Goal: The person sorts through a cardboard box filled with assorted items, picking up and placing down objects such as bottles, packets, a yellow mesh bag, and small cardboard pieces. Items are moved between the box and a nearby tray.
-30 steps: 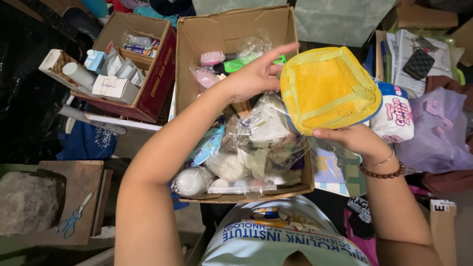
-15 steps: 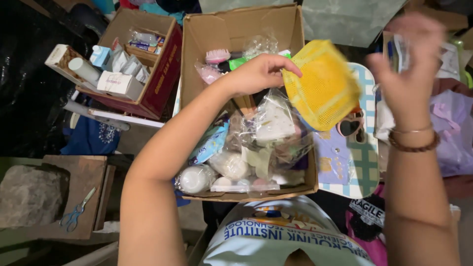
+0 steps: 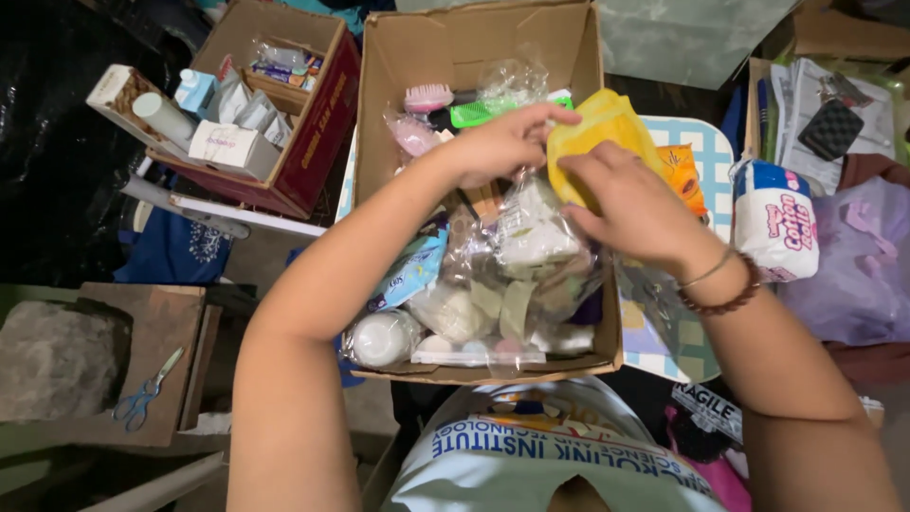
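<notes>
Both hands are up over the big open cardboard box [image 3: 479,57], and everything here is easiest to place from that box. The left hand [image 3: 502,142] has its grip closed on the near edge of a yellow mesh pouch [image 3: 597,128], thumb and fingertips pinching it just above the box's right side. The right hand [image 3: 635,209] lies over the lower part of the same pouch, fingers curled onto it, so its grip is closed on the pouch as well; a beaded bracelet [image 3: 725,294] sits on that wrist. The pouch looks folded or bunched between the two hands, held in the air over the box's right wall rather than resting inside.

Inside the box, at the far end, a pink hairbrush [image 3: 428,97] lies beside a green comb [image 3: 479,112]. Nearer the person the box is packed with clear plastic bags [image 3: 531,242] of small items, a pale blue packet [image 3: 409,270] against the left wall, and a white round container [image 3: 381,338] at the near left corner.

Left of the box stands a smaller red-sided carton [image 3: 318,123] holding small white boxes and tubes. Further left and nearer, blue-handled scissors [image 3: 142,396] lie on a brown board. Right of the box, a roll-shaped white pack [image 3: 775,220] with blue trim rests beside a lilac plastic bag [image 3: 858,256], and an orange packet [image 3: 684,173] shows just beyond the right hand, on a blue-and-white checked piece.
</notes>
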